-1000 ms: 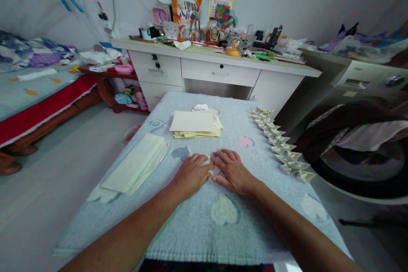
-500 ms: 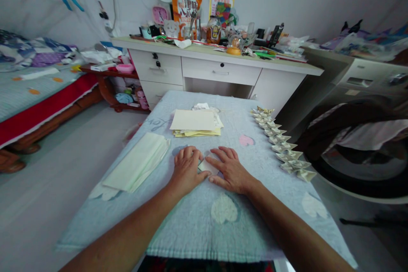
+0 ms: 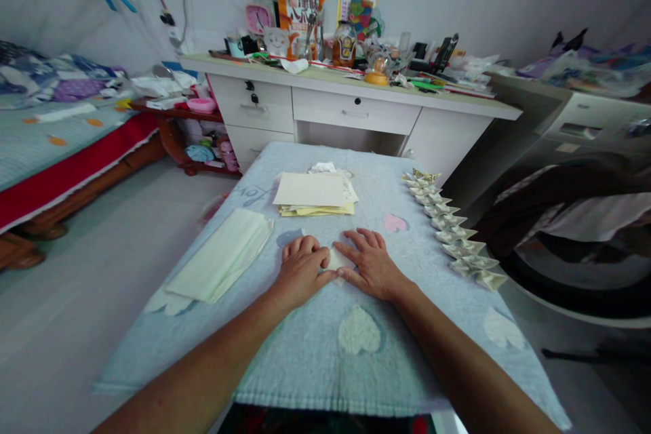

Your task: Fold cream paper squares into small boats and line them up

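A small folded piece of off-white paper [image 3: 336,259] lies on the cloth-covered table, partly hidden by both hands. My left hand [image 3: 302,268] has its fingers curled over the paper's left side, thumb along the near edge. My right hand [image 3: 373,268] rests on the right side with fingers spread, its thumb tip close to the left thumb. Beyond them is a stack of cream and yellow paper sheets [image 3: 310,190]. To the left lies a folded pale green paper bundle [image 3: 221,254]. Along the right stands a row of folded paper pieces [image 3: 455,234] with pointed tips.
A light blue cloth [image 3: 305,359] with heart patterns covers the table. Behind it stands a white desk [image 3: 356,112] crowded with jars, a clock and a snack bag. A washing machine [image 3: 584,132] is on the right, and a bed [image 3: 76,142] on the left.
My left fingers have curled in more over the paper, and my right hand has shifted slightly right. The whole view has moved a little.
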### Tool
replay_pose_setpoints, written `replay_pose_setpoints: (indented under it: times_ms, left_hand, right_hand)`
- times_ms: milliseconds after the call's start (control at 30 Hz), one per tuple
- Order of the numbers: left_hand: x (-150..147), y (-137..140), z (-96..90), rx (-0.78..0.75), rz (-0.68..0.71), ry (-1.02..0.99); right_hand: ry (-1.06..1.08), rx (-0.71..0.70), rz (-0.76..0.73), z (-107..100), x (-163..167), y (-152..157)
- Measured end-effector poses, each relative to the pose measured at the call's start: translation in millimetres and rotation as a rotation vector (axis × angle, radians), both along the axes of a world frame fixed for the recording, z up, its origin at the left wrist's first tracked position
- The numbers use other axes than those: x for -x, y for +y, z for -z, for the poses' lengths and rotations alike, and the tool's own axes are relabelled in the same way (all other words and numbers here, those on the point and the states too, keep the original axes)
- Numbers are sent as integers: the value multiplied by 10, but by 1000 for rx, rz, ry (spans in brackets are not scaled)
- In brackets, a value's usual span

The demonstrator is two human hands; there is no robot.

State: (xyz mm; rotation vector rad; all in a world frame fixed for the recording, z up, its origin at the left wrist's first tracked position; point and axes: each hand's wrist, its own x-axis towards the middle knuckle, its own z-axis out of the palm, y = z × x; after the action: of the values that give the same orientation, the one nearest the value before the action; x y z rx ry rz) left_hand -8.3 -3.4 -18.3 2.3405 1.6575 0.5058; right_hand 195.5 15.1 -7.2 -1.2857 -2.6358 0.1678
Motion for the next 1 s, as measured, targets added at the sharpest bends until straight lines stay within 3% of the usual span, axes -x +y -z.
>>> replay_pose_setpoints:
  times_ms: [400, 633, 800, 1000]
  left_hand:
    - [43, 45, -4, 6, 76, -97]
    - [56, 121, 55, 18, 250, -238]
    - [54, 122, 22, 29, 279, -264]
    - [38, 120, 20, 23, 299, -273]
  right_hand:
    - [154, -24, 9, 60, 41, -48]
    - [129, -24, 114, 36, -45, -11]
    - [126, -35, 168, 25, -100, -8]
    - [132, -36, 90, 15, -12, -77]
